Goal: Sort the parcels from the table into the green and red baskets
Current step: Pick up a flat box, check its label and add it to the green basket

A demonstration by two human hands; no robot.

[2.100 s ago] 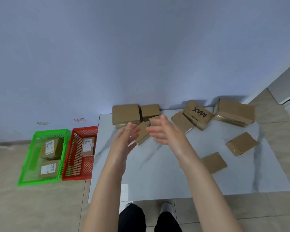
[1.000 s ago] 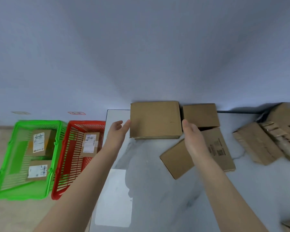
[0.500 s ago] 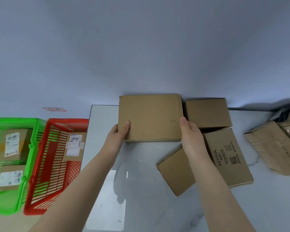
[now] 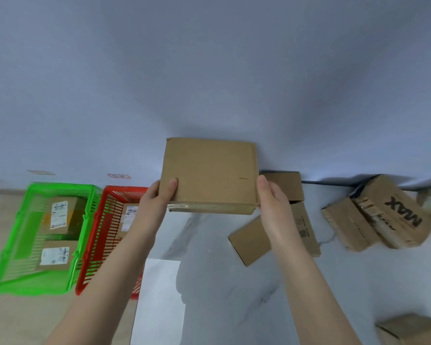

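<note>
Several brown parcels are seen scattered over the right side of the grey marbled table (image 4: 234, 295), among them a box printed MAX (image 4: 398, 212). On the floor just beside the table's left edge, the green basket (image 4: 60, 187) and the red basket (image 4: 125, 190) are set side by side; two labelled parcels are seen in the green one and at least one in the red. A flat cardboard parcel (image 4: 209, 173) is held clear of the tabletop, before the wall, its long axis running left to right between the hands. It is gripped at its near corners: the left hand (image 4: 157, 202) is curled round the left one, thumb on top, and the right hand (image 4: 271, 205) round the right one. Both baskets lie to the parcel's left and lower, the red nearer, on the left hand's side. No label is shown on the upper face, so the proper basket cannot be told.
</note>
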